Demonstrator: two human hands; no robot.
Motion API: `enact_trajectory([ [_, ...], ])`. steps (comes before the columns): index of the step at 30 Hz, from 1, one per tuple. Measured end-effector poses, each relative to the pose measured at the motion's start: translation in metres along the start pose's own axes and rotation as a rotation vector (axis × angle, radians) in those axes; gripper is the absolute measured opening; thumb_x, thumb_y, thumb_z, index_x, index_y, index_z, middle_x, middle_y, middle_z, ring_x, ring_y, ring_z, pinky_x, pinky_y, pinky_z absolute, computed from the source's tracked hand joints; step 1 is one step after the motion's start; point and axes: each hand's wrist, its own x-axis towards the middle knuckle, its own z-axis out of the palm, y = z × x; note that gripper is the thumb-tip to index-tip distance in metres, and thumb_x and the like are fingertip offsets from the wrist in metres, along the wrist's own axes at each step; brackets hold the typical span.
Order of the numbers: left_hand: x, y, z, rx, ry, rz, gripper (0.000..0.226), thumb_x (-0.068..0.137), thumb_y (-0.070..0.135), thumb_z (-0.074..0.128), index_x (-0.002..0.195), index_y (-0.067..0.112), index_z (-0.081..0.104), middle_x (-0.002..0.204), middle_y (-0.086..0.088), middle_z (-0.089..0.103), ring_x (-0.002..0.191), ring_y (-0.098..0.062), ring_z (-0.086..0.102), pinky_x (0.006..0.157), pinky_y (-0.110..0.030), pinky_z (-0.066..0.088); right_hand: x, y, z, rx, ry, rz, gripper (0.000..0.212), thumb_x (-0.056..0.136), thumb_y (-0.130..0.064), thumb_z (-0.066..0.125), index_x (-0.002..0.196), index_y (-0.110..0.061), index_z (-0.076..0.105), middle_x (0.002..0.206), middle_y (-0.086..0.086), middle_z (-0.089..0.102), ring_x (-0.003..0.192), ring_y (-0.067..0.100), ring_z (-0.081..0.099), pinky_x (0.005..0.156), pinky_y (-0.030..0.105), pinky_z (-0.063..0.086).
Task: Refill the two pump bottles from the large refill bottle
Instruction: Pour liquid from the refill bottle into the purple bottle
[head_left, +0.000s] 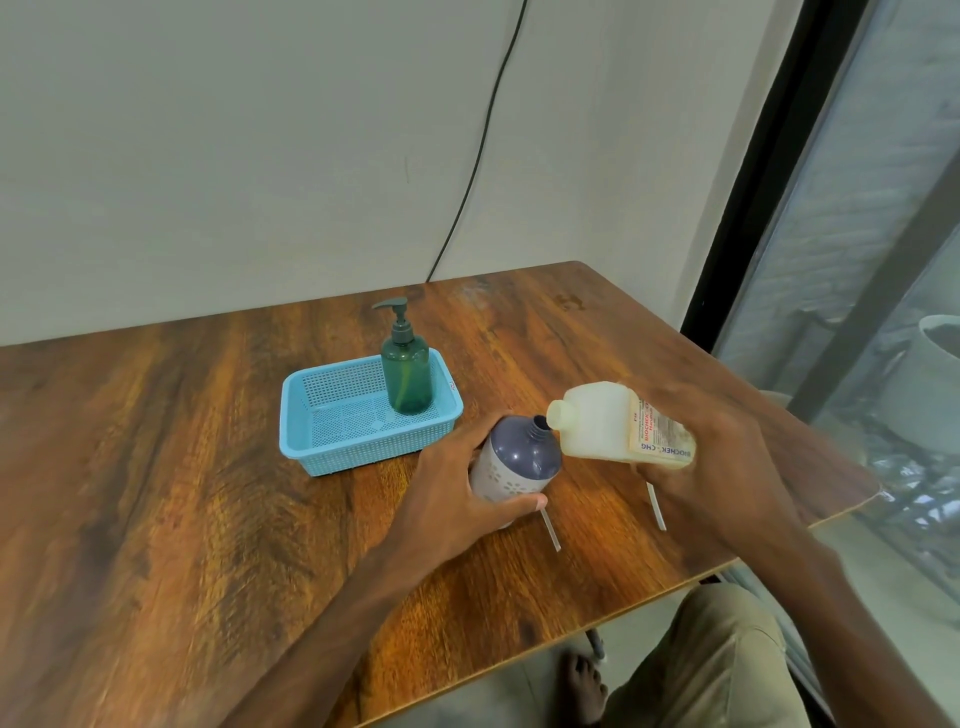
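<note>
Right now the pour is set up over the right half of the table (156, 467), between its middle and its right edge. The left hand (457, 493) wraps its fingers and thumb round the grey-purple pump bottle (519, 462), which has its pump off and leans with its open neck toward the right, I'd guess to meet the spout halfway. The right hand (727, 467) grips the large refill bottle (597, 423) round its labelled body, tipped almost flat, with the mouth touching or just above that neck. I cannot tell whether liquid is running.

The green pump bottle (408, 379) stands upright with its pump on in the right end of the blue basket (332, 447), nearer the table's far edge and out of the way, probably waiting its turn.

Two thin white tubes (550, 530) lie on the wood toward the near edge, one beside each hand; their heads are hidden.

Room is tight on the right, where the forearm hangs past the table's edge near the window. The left half of the table gives far more space to set things down.
</note>
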Motion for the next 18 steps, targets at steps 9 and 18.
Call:
enact_trajectory([
  [9,0.0,0.001,0.003,0.069,0.01,-0.023,0.092,0.067,0.07,0.088,0.144,0.033,0.055,0.129,0.019,0.066,0.119,-0.002,0.064,0.095,-0.032,0.06,0.006,-0.006,-0.012,-0.094,-0.052,-0.007,0.076,0.074,-0.015,0.09,0.14,-0.033,0.058,0.139,-0.001,0.062,0.132,0.028,0.053,0.096,0.054,0.054],
  [18,0.0,0.006,0.004,0.116,0.011,-0.023,0.09,0.068,0.069,0.088,0.143,0.031,0.055,0.129,0.018,0.066,0.117,-0.003,0.064,0.092,-0.031,0.06,0.011,-0.012,-0.02,-0.157,-0.076,-0.02,0.081,0.072,-0.012,0.09,0.14,-0.038,0.055,0.141,0.0,0.06,0.134,0.031,0.051,0.098,0.054,0.052],
])
